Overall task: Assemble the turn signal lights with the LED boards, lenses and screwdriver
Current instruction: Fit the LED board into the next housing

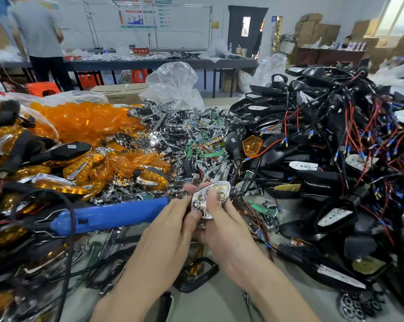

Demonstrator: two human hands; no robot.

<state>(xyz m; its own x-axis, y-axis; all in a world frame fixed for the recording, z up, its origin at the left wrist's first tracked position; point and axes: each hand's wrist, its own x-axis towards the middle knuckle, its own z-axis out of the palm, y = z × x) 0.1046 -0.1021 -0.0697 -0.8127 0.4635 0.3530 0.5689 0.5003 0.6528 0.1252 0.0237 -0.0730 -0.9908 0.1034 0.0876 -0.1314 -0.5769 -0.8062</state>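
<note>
Both hands up over the bench, one chrome reflector (209, 197) between them. My left hand (173, 221) pinches its lower end, thumb on top and fingers curled under. My right hand (226, 224) pinches the upper side, thumb pressed flat on the face. Bright spots show through its holes (whether a board already sits behind it, I cannot tell).

Blue screwdriver (108, 216) lies on its side just left of my left hand, nobody holding it.

Progress, as I judge it: early for this unit, since there is no housing and no lens on it yet. Amber lenses (80, 119) heaped far left. Loose chrome parts and green boards (191, 140) piled in the middle. Black housings (324, 145) with red and black leads stacked high on the right, several with white boards seated but no lens. A cluster of lensed lights (80, 169) on the left looks finished. Plenty remains.
</note>
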